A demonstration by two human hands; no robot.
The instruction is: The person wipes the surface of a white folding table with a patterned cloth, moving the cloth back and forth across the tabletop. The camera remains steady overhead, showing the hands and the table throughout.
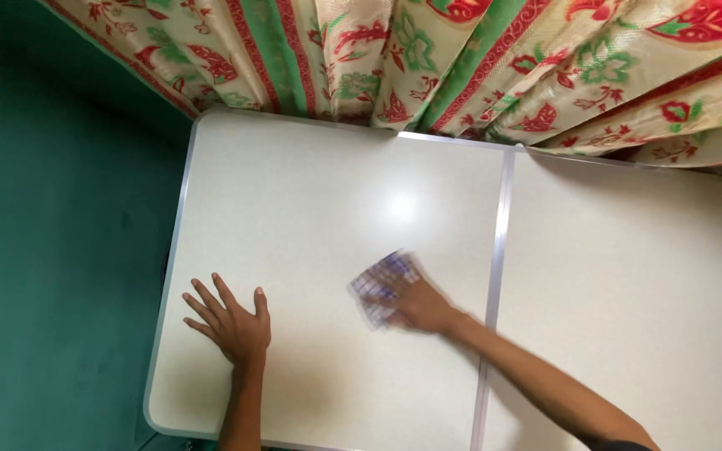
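Observation:
My left hand lies flat, fingers spread, on the white table near its front left corner. My right hand presses a small blue-and-white checked cloth onto the tabletop near the middle. The right hand and the cloth are blurred. The cloth sticks out to the left of and beyond my fingers, partly covered by them.
A metal seam runs front to back across the table, right of my right hand. A cream curtain with red and green flower stripes hangs along the far edge. A green wall stands left of the table.

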